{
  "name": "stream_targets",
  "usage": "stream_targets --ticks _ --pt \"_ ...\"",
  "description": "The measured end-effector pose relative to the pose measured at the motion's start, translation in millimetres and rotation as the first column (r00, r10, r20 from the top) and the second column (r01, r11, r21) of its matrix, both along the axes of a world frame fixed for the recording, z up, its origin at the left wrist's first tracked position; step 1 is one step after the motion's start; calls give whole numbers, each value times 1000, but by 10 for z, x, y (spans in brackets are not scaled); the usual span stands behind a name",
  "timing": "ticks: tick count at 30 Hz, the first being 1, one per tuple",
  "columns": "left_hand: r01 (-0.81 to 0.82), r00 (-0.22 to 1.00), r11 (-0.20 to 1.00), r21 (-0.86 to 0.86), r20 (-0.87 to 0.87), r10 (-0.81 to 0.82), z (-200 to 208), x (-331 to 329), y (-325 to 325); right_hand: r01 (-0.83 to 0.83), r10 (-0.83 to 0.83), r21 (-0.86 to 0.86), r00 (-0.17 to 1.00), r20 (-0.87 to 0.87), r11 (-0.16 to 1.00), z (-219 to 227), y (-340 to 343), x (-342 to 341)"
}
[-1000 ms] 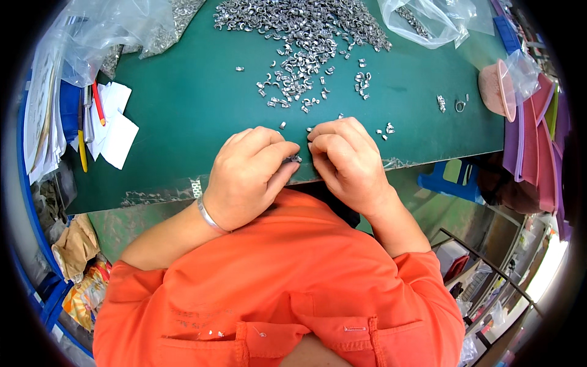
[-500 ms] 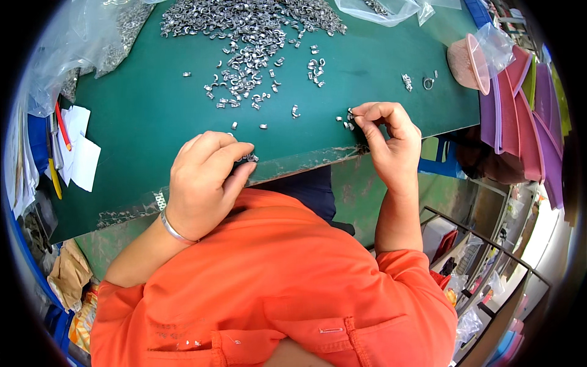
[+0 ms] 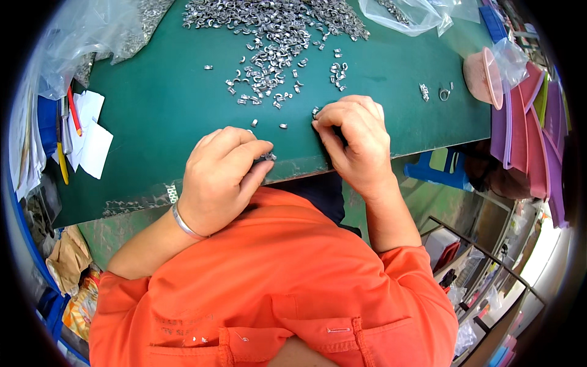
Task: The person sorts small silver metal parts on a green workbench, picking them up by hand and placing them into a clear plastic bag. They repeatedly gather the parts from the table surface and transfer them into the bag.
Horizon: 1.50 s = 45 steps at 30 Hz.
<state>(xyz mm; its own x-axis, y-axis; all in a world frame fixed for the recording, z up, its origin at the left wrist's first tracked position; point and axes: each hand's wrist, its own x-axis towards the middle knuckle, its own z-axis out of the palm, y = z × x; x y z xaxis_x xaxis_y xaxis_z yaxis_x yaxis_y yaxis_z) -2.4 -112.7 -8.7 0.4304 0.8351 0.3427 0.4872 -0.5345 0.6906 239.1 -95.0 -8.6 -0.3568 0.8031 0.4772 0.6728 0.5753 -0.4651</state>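
As seen from the head camera, a person's left hand, just off centre at 9 o'clock, pinches a small metal piece between thumb and forefinger, low over the table's near edge, probably to leave its tip exposed to the other hand. Toward 2 o'clock, the right hand has its thumb and forefinger narrowed just beside a curved metal clip; whether they grip anything cannot be told, as knuckles block the view. At 12 o'clock, a heap of silvery clips spreads toward the hands, perhaps for easy reach. A plastic bag sits at 10 o'clock, a pink container at 2, both well apart from the hands.
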Motion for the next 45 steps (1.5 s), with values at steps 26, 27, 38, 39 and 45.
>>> stream_targets --ticks 26,27,38,39,45 --pt "4 1000 1000 -6 15 -4 10 -4 15 -61 59 36 997 39 998 11 97 6" --pt "7 1000 1000 -4 21 -7 7 -5 11 -58 56 25 997 60 998 34 86 20" --pt "1 1000 1000 10 28 -1 -10 10 9 67 -65 -94 998 18 993 231 103 340" --pt "4 999 1000 18 31 -5 -10 9 16 72 -73 -95 997 -10 993 203 141 250" --pt "-5 1000 1000 -18 18 5 9 8 -2 33 -39 -97 997 -60 995 168 211 115"
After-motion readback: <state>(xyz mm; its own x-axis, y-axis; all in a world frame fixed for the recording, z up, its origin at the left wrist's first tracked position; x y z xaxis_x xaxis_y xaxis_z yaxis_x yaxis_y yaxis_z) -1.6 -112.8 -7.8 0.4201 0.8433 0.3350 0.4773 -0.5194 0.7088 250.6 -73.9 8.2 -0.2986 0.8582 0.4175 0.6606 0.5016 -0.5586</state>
